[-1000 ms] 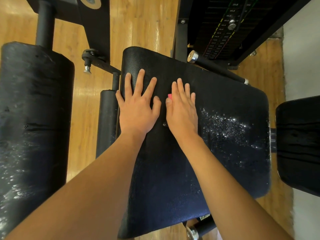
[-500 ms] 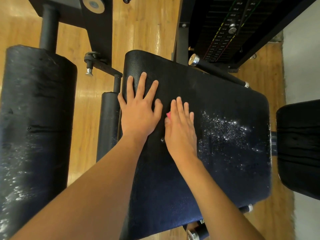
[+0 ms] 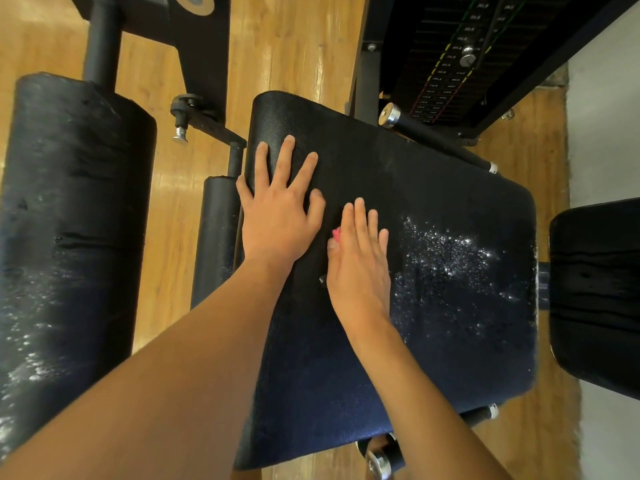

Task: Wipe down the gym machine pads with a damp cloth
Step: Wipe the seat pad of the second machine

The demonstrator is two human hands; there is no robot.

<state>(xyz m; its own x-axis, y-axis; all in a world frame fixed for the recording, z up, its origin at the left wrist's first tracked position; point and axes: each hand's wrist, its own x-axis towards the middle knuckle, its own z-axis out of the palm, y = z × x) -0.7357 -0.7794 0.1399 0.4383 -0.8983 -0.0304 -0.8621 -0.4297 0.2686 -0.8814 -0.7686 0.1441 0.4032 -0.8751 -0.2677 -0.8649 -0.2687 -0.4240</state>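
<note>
Step in hand, as judged: wiping the seat pad (image 3: 346, 375) with the cloth trapped under the palm. Left hand (image 3: 277, 220) lies flat by the pad's left edge, toward its far-left corner, fingers (image 3: 287, 157) spread, likely bracing. Right hand (image 3: 360, 265) is flat near the pad's middle, fingers (image 3: 360, 216) straight and pressed together, thumb alongside. Pink cloth (image 3: 336, 233) is almost wholly hidden beneath the right hand; only a small tuft shows between thumb tip and forefinger, touching both. Cannot tell whether the thumb pinches it. White speckled residue (image 3: 446, 251) sits just right of the right hand and spreads toward the pad's right edge, not yet wiped. To do it well: flat even pressure, overlapping strokes rightward through the specks out to the right edge and near corners; the cloth looks bunched small, so opening it out would cover more. Roller pad (image 3: 69, 220) at left also shows white specks, probably due a wipe too
</note>
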